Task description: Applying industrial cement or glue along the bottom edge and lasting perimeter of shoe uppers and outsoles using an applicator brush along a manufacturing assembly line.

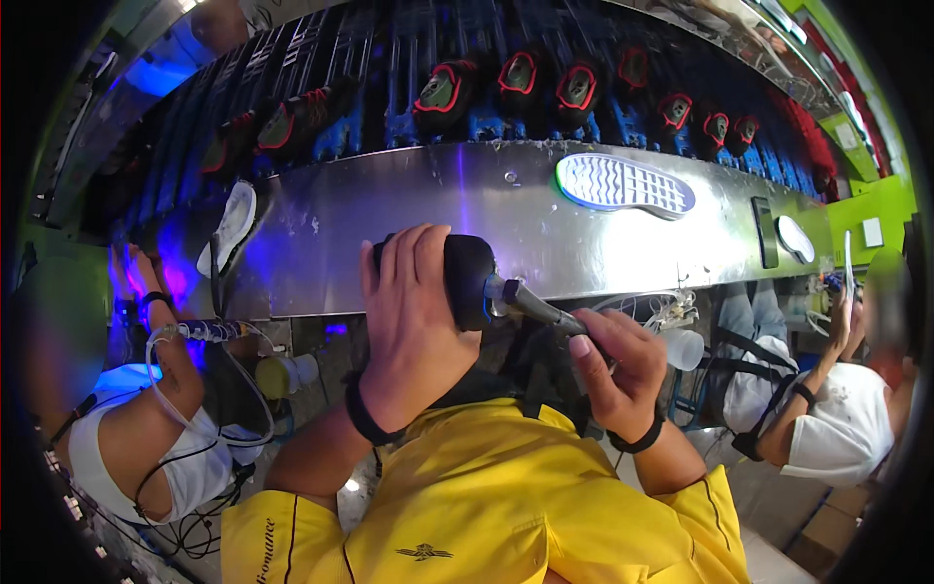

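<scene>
My left hand [413, 302] is wrapped over a black shoe upper [472, 282], holding it up at the near edge of the metal bench. The fingers lie across its top and hide much of it. In my right hand [625, 368] is a slim dark-handled brush [545, 310], gripped between thumb and fingers. Its tip meets the side of the upper facing my right hand; the bristles are too small to make out well. Beyond my hands, a white shoe sole [628, 185] with a wavy and gridded tread lies on the bench.
The metal bench [379, 195] runs across in front of me. Behind it, a conveyor [375, 92] carries several black shoes with red trim [446, 92]. More soles lie at left [233, 229] and right [796, 239]. Co-workers in white sit at left [136, 448] and right [837, 419].
</scene>
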A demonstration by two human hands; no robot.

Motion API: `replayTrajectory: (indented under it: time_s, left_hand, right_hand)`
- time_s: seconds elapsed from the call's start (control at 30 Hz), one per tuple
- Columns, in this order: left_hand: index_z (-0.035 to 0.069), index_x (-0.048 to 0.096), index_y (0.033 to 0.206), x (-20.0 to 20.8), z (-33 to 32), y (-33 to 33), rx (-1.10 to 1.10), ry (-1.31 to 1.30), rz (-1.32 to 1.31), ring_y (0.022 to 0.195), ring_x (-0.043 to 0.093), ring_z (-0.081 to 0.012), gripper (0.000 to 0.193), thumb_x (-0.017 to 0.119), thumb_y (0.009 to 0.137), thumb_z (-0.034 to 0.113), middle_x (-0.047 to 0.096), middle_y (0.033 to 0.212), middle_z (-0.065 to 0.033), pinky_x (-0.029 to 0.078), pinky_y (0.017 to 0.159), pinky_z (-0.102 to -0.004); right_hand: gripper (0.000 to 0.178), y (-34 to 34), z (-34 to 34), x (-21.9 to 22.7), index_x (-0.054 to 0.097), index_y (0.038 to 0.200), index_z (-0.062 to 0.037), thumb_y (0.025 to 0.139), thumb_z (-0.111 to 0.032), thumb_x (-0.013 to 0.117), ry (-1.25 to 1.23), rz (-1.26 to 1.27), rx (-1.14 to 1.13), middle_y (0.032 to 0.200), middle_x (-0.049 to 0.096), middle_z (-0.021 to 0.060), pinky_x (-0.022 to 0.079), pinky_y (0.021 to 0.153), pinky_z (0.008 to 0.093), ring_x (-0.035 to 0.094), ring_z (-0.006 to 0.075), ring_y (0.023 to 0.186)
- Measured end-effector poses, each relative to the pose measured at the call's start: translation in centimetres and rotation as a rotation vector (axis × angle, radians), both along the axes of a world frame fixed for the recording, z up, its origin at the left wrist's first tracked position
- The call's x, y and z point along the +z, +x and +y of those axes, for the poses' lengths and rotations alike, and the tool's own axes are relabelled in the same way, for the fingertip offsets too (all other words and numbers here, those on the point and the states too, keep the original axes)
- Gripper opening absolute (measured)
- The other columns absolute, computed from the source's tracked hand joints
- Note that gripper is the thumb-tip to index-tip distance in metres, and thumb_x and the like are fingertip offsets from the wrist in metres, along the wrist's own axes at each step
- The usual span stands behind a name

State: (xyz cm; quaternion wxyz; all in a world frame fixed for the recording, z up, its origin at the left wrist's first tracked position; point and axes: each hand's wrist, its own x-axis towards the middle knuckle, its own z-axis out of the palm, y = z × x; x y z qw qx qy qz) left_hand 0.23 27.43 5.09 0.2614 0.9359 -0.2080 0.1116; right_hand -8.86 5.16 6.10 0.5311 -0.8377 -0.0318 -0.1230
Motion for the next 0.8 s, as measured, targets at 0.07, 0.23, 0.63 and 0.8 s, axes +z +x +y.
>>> replayTrajectory:
  time_s: [0.07, 0.23, 0.63, 0.8]
  left_hand:
    - [0.005, 0.055, 0.14, 0.4, 0.4, 0.9, -0.026, 0.011, 0.026, 0.129, 0.06, -0.0426, 0.08, 0.085, 0.065, 0.003, 0.063, 0.133, -0.0179, 0.041, 0.118, -0.0589]
    - [0.005, 0.059, 0.134, 0.6, 1.8, 3.8, -0.075, -0.04, 0.078, 0.125, 0.062, -0.0428, 0.072, 0.085, 0.067, 0.004, 0.065, 0.129, -0.0184, 0.049, 0.11, -0.0499]
    - [0.001, 0.068, 0.121, 1.5, 4.4, 9.2, -0.094, -0.05, 0.439, 0.111, 0.073, -0.0379, 0.061, 0.094, 0.068, 0.016, 0.074, 0.119, -0.0199, 0.057, 0.097, -0.0439]
    - [0.002, 0.066, 0.129, 1.3, 5.4, 10.3, -0.107, -0.032, 0.503, 0.114, 0.072, -0.0393, 0.07, 0.096, 0.067, 0.014, 0.073, 0.123, -0.0215, 0.057, 0.099, -0.0451]
  right_hand:
    - [0.02, 1.5, -0.4, -0.2, 0.077, 0.112, 0.0041, 0.095, -0.007, 0.074, -0.049, -0.107, 0.03, 0.076, 0.065, 0.0122, 0.044, 0.056, 0.0336, 0.061, 0.023, 0.06]
    - [0.021, 5.3, -0.5, -1.3, 0.078, 0.112, 0.0035, 0.094, -0.007, 0.075, -0.026, -0.119, 0.096, 0.077, 0.067, 0.0135, 0.046, 0.058, 0.0345, 0.063, 0.0244, 0.061]
    - [0.021, 8.9, 3.8, -7.9, 0.079, 0.114, 0.0039, 0.097, -0.008, 0.076, 0.209, -0.158, 0.079, 0.079, 0.068, 0.0158, 0.047, 0.063, 0.0356, 0.064, 0.0257, 0.066]
    - [0.021, 8.0, 4.8, -9.9, 0.079, 0.114, 0.0019, 0.096, -0.009, 0.077, 0.171, -0.115, 0.008, 0.078, 0.067, 0.0156, 0.048, 0.062, 0.0366, 0.064, 0.027, 0.066]
